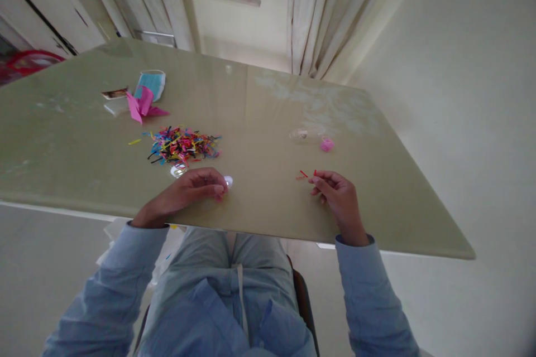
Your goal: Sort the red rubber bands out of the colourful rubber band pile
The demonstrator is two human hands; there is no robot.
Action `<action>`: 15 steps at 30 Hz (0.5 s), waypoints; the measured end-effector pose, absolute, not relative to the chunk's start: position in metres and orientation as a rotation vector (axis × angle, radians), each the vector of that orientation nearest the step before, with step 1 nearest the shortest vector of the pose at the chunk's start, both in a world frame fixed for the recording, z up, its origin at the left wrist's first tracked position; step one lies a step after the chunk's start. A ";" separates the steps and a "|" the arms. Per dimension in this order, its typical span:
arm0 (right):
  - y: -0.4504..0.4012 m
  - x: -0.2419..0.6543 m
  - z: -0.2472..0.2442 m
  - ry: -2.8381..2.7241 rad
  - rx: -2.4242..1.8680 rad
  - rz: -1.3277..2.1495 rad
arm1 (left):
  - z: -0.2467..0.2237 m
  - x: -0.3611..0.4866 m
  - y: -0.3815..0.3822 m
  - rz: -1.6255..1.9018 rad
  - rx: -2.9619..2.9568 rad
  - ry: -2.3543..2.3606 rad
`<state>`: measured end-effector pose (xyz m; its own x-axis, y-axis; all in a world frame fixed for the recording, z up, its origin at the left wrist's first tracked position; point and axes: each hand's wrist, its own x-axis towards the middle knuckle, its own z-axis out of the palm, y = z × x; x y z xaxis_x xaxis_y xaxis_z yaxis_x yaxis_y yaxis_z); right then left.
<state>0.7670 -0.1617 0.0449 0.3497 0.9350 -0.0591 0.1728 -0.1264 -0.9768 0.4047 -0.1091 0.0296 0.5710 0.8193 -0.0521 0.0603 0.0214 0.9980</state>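
A heap of short, thin strips in many colours (180, 145) lies on the table, beyond my left hand. My left hand (199, 187) rests low over the tabletop with its fingers curled together. Something pinkish shows at its fingertips, too small to name. A round, clear shiny piece (178, 170) sits behind the wrist side, and a small whitish round piece (228, 181) shows just past the fingertips. With thumb and forefinger, my right hand (337, 198) pinches a small red strip (315, 173). Another red strip (304, 173) lies on the table beside those fingers.
Farther back, a clear plastic object (298, 134) lies near a pink lump (327, 144). At the back left are a pink folded paper (144, 105), a blue face mask (151, 85) and a small picture card (114, 93). The table's front edge (268, 234) runs before my lap.
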 end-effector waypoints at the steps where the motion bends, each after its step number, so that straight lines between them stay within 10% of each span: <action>1: -0.160 0.771 0.044 -1.093 -1.618 0.813 | 0.030 0.405 -0.109 0.699 1.443 0.806; 15: -0.131 0.788 0.031 -1.762 -1.739 0.305 | 0.039 0.411 -0.114 0.744 1.415 0.838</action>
<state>0.7885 -0.1307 0.0309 0.0761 0.9591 0.2725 0.8115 0.0992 -0.5759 0.4110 -0.1143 0.0391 0.5250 0.8495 -0.0532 0.0471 0.0334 0.9983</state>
